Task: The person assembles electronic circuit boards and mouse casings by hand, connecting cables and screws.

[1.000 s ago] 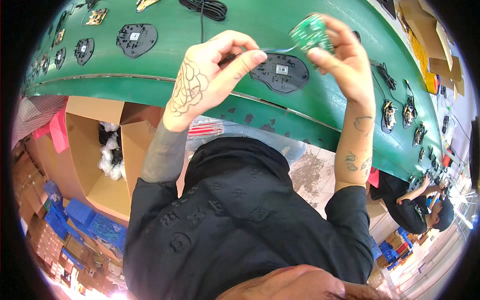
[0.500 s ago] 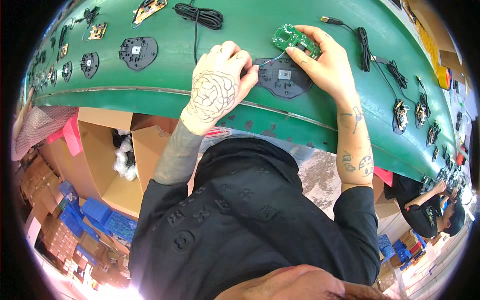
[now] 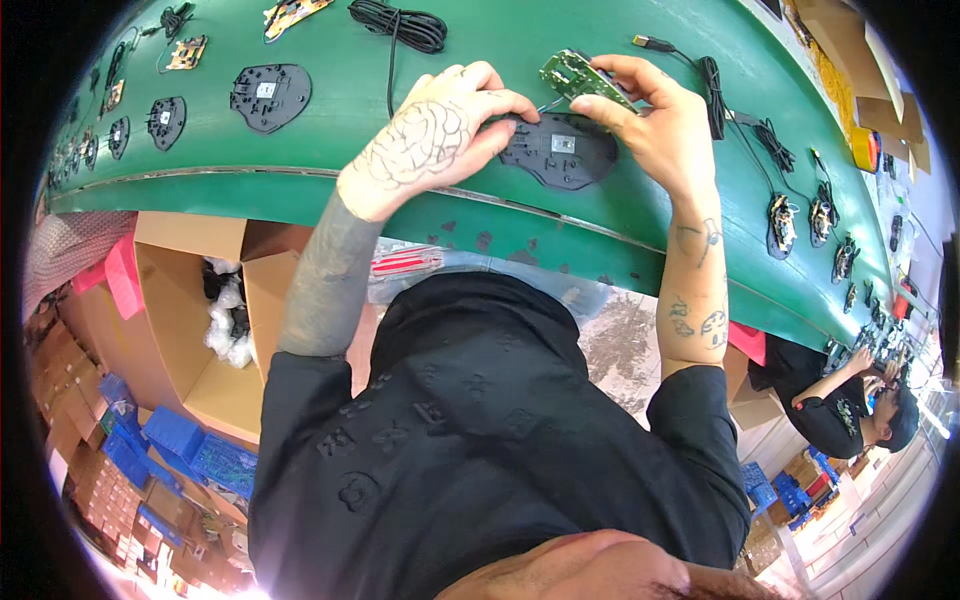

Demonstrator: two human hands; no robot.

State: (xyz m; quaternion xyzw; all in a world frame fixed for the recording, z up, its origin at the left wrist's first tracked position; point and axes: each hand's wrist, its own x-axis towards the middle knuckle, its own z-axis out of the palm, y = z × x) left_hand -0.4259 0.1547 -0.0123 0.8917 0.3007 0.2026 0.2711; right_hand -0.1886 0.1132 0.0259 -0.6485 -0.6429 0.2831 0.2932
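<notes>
A black computer mouse base (image 3: 590, 165) lies on the green work surface in front of me, its inner side with small posts facing up. My right hand (image 3: 668, 125) grips a green circuit board (image 3: 570, 72) by its edge, tilted above the base's far side. At the base's left end, my left hand (image 3: 440, 130) has thumb and index finger closed on the cable, whose end is mostly hidden by the fingers. A thin wire (image 3: 550, 105) runs from there toward the board. The black cable (image 3: 390, 85) leads back to a tied coil (image 3: 410, 30).
More mouse bases (image 3: 270, 97) and tan circuit boards (image 3: 187, 53) line the surface leftward. To the right lie a tied cable with plug (image 3: 710, 80) and mouse assemblies (image 3: 782, 225). An open carton (image 3: 190, 330) stands below the front edge. Another person (image 3: 850, 410) works at far right.
The circuit board has tipped more edge-on in my right hand. My left index finger has stretched out toward the wire at the base. The view has shifted slightly.
</notes>
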